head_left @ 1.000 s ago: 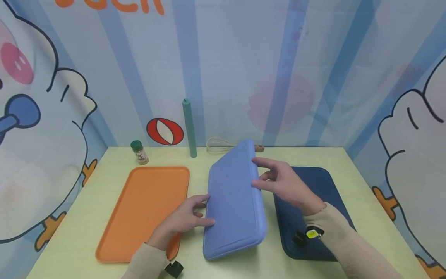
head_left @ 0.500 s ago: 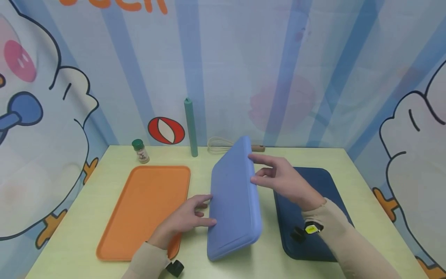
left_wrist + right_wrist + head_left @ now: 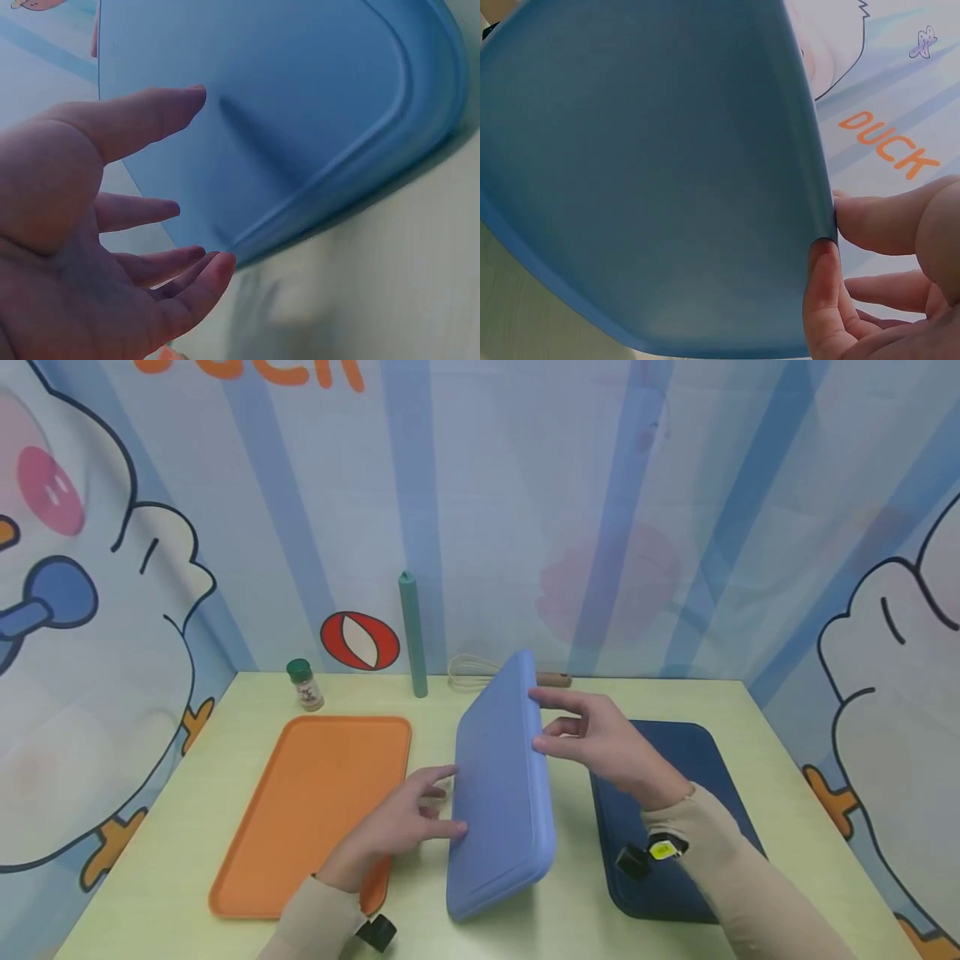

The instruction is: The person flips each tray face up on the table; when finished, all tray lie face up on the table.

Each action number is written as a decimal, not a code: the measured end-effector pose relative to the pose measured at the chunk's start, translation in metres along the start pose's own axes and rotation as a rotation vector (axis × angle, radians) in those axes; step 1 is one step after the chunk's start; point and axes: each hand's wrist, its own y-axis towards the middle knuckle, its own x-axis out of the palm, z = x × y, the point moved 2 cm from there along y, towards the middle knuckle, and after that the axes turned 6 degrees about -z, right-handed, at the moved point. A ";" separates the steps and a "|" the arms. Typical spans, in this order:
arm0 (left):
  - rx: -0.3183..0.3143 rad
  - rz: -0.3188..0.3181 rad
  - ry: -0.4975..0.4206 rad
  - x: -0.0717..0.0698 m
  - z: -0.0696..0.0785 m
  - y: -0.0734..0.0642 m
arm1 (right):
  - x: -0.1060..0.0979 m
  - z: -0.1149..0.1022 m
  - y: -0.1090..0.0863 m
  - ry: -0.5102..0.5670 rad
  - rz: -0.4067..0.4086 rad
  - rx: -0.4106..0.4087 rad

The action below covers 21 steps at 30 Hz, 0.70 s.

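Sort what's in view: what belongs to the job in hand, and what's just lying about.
In the job, judging by the hands:
- light blue tray, held tilted
- right hand, pinching its edge
- left hand, close to it, contact unclear

Apparently just lying about, untouched:
- orange tray
- navy tray
- green-capped jar
- green stick
- whisk

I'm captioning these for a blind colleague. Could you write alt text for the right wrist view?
A person's right-hand grip pinches the edge of a tilted blue tray that fills most of the view. Behind it, a pale striped backdrop bears the orange word DUCK; tabletop shows at lower left.
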 end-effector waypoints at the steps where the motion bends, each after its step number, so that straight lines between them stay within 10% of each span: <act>1: 0.007 0.006 -0.003 0.000 0.004 -0.001 | 0.000 0.000 0.000 0.004 0.000 0.002; 21: 0.183 0.121 -0.001 0.005 0.093 -0.007 | 0.007 -0.013 0.004 0.012 -0.011 -0.001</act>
